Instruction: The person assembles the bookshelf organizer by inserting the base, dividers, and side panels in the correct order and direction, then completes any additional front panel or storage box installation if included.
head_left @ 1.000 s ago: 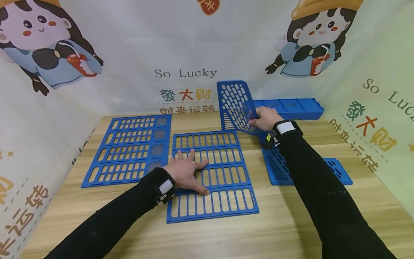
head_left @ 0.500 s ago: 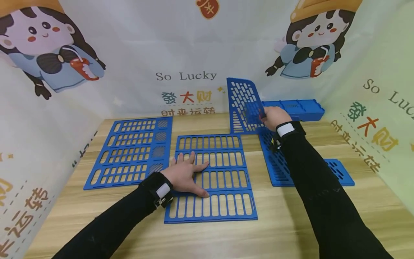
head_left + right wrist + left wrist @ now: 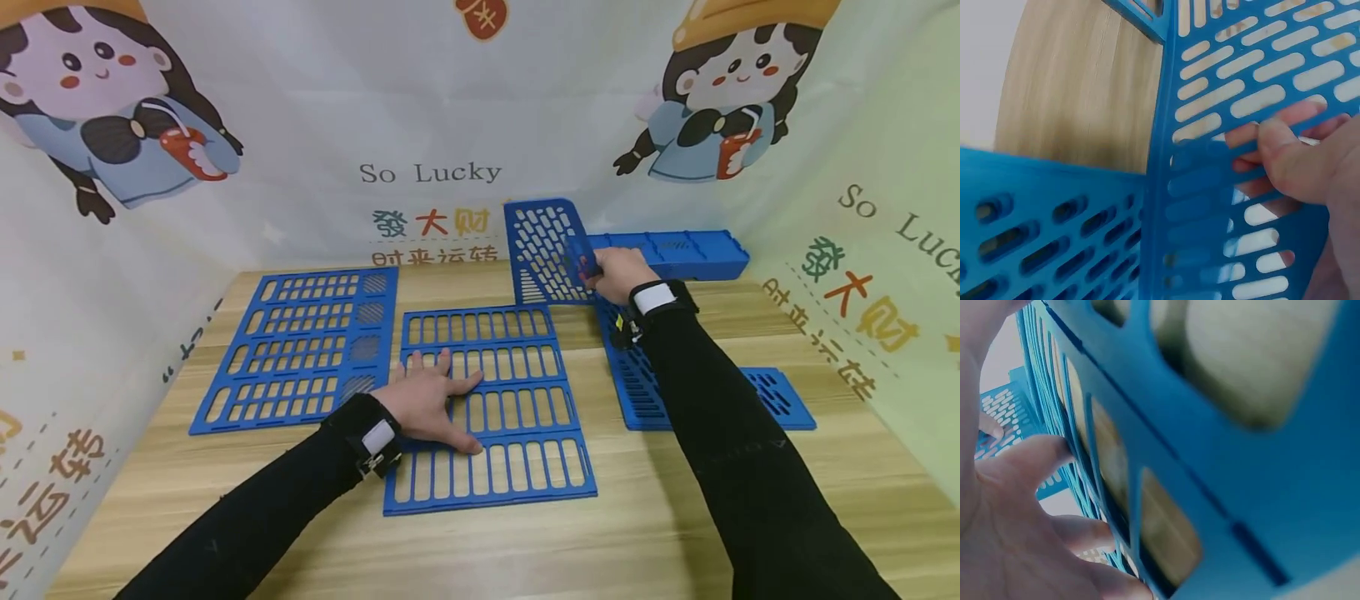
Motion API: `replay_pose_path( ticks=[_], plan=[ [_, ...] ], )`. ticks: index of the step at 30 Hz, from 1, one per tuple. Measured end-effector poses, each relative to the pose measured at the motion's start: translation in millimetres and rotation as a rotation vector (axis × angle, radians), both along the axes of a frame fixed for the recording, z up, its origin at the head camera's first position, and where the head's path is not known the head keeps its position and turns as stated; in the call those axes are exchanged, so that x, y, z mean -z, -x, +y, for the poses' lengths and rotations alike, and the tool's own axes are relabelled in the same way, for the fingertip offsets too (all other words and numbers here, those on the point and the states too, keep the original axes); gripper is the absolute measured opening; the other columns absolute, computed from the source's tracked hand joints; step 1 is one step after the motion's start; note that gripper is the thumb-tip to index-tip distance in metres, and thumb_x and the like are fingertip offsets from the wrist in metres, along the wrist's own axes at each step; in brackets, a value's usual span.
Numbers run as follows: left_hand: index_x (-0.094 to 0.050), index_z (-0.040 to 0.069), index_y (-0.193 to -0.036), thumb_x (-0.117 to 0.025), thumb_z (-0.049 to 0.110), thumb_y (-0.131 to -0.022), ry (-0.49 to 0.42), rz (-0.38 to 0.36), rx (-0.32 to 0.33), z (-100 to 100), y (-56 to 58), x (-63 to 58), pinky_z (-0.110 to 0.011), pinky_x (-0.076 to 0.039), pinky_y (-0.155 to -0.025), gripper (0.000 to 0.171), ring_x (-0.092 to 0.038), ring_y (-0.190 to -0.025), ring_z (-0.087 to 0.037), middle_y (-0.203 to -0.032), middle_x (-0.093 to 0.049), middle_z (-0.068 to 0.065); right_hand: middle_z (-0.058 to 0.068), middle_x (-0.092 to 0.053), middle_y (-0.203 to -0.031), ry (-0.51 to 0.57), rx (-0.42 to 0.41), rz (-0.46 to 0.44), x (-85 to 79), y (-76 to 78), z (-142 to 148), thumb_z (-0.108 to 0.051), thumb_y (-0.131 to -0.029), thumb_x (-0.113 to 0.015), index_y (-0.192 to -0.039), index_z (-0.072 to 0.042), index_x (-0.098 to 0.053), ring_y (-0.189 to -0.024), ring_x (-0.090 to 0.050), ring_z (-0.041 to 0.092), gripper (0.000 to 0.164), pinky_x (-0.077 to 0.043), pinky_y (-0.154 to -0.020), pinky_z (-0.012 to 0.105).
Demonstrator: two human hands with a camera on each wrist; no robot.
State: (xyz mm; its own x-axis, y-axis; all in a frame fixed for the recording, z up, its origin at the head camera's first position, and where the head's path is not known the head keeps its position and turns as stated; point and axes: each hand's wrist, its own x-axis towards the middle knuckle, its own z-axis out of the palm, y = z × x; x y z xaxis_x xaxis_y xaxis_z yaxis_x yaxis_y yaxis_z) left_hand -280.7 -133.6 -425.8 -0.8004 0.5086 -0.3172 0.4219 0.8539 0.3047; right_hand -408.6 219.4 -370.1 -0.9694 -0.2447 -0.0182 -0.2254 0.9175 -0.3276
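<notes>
My left hand point(image 3: 427, 404) lies with fingers spread on a flat blue slotted panel point(image 3: 517, 384) in the middle of the table. In the left wrist view, its fingertips touch the panel's bars. At the back, my right hand point(image 3: 622, 273) pinches a blue perforated panel point(image 3: 543, 250) that stands upright. The right wrist view shows the thumb on the near face of this panel point(image 3: 1207, 181) and the fingers behind it, seen through the slots. Its lower edge is close to the middle panel's far right corner; whether they are joined, I cannot tell.
Another flat blue grid panel point(image 3: 366, 347) lies to the left. Under my right forearm lies a blue perforated panel point(image 3: 641, 408), with an angled piece point(image 3: 783, 400) showing beyond the sleeve. A blue ribbed piece point(image 3: 697, 254) lies at the back right against the printed cloth point(image 3: 435, 92).
My right hand has shifted the upright panel right, then back left and slightly lower. The panel looks less twisted than a second ago. My left hand stays on the middle panel.
</notes>
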Motion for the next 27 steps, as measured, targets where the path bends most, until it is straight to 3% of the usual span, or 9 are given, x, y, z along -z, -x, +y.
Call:
replay_pose_path(
  ticks=[7, 11, 16, 21, 27],
  plan=[
    [-0.035, 0.035, -0.173, -0.085, 0.071, -0.084, 0.019, -0.036, 0.002, 0, 4.7, 2.3, -0.084, -0.011, -0.128, 0.108, 0.000, -0.159, -0.073, -0.183, -0.007, -0.028, 0.021, -0.078, -0.130, -0.027, 0.081, 0.005, 0.9, 3.3, 1, -0.009, -0.112, -0.060, -0.125, -0.004, -0.076, -0.131, -0.064, 0.045, 0.021, -0.024, -0.121, 0.066],
    [-0.035, 0.035, -0.173, -0.085, 0.071, -0.084, 0.016, -0.029, 0.005, 0, 5.2, 0.0, -0.084, -0.009, -0.128, 0.108, 0.002, -0.160, -0.072, -0.183, -0.007, -0.027, 0.025, -0.073, -0.136, 0.085, 0.080, -0.030, -5.2, 8.3, 5, -0.017, -0.113, -0.061, -0.132, -0.004, -0.068, -0.135, -0.059, 0.048, 0.024, -0.019, -0.124, 0.070],
    [-0.035, 0.036, -0.173, -0.085, 0.070, -0.085, 0.006, -0.035, 0.016, 1, 2.1, -2.2, -0.083, -0.008, -0.130, 0.107, 0.003, -0.161, -0.069, -0.184, -0.006, -0.025, 0.025, -0.067, -0.123, 0.115, 0.094, -0.051, -3.1, 15.8, 5, -0.031, -0.117, -0.055, -0.141, -0.003, -0.055, -0.126, -0.059, 0.047, 0.036, -0.022, -0.120, 0.070],
    [-0.036, 0.035, -0.172, -0.087, 0.069, -0.084, 0.004, -0.032, 0.030, 0, 0.3, -2.9, -0.083, -0.009, -0.130, 0.107, 0.003, -0.161, -0.070, -0.183, -0.007, -0.026, 0.021, -0.062, -0.109, 0.060, 0.091, -0.064, -1.0, 20.3, 1, -0.032, -0.119, -0.048, -0.133, -0.001, -0.051, -0.113, -0.059, 0.044, 0.034, -0.025, -0.111, 0.064],
    [-0.038, 0.033, -0.172, -0.087, 0.068, -0.083, 0.003, -0.019, 0.033, -2, 2.7, -6.2, -0.085, -0.011, -0.128, 0.108, 0.000, -0.158, -0.074, -0.182, -0.009, -0.030, 0.018, -0.071, -0.105, 0.155, -0.010, -0.012, -5.6, 19.2, -3, -0.023, -0.118, -0.053, -0.114, -0.007, -0.050, -0.105, -0.062, 0.041, 0.017, -0.017, -0.102, 0.057]
  ],
)
